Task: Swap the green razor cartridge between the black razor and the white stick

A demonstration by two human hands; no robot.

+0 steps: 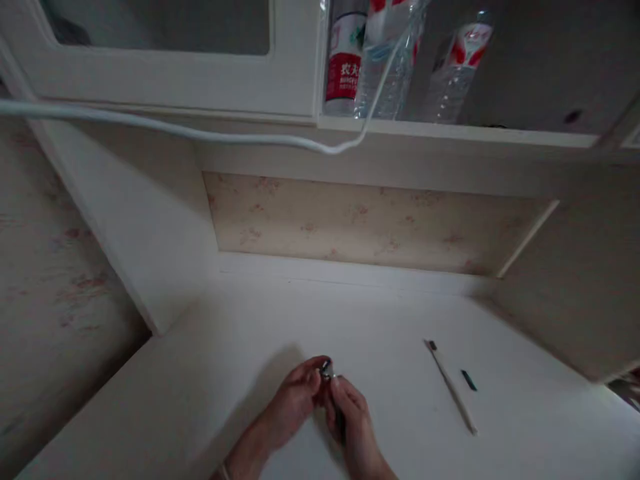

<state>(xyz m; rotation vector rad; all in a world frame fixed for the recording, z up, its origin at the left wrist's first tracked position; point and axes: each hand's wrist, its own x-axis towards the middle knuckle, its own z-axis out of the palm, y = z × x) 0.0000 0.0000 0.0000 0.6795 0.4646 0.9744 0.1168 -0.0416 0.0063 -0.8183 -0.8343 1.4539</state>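
Above the front of the white desk [240, 360], my two hands meet. My left hand [293, 403] is closed, its thumb and fingers pinching beside a small shiny metal piece [327, 369]. Wrapped round a slim dark handle-like thing [340, 425] is my right hand [356, 423], its thumb close to the shiny piece. Whether the metal piece and the dark part are one object cannot be made out, as the fingers cover most of them. To the right lie a thin whitish pen-like stick [453, 390] with a dark end and a short dark strip [469, 380].
A white cable [250, 139] hangs across the view below the cabinet [175, 80]. On the open shelf stand a red-labelled bottle [344, 63] and clear plastic bottles [463, 63]. White side panels [145, 200] and a floral back wall [345, 220] enclose the desk.
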